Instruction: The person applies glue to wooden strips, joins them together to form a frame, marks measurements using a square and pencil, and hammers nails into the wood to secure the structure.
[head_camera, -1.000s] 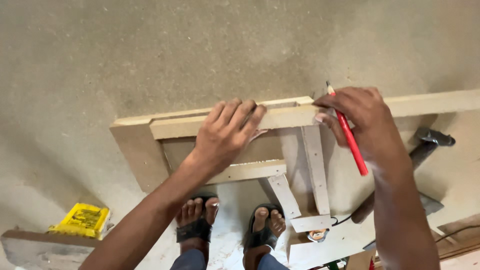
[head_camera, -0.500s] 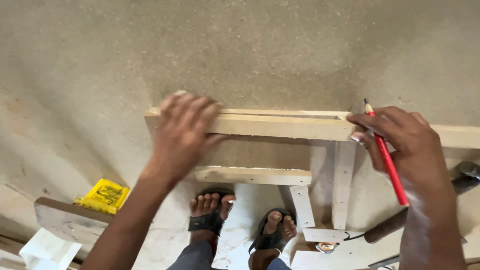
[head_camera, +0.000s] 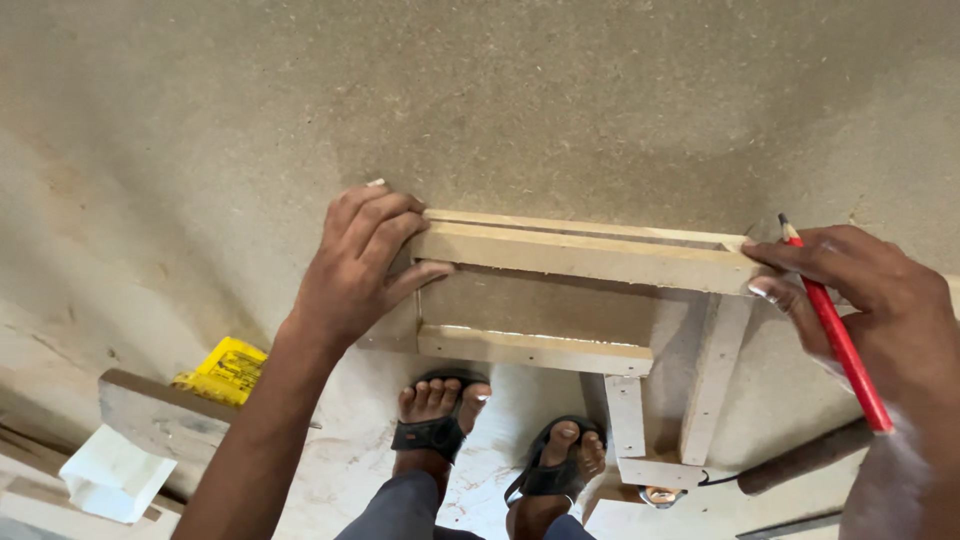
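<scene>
The wood strip lies long-ways left to right along the board's near edge. The left hand grips its left end. The right hand holds a red pencil, tip pointing up, at the strip's right end.

A large particleboard sheet carries the wooden strip.
</scene>
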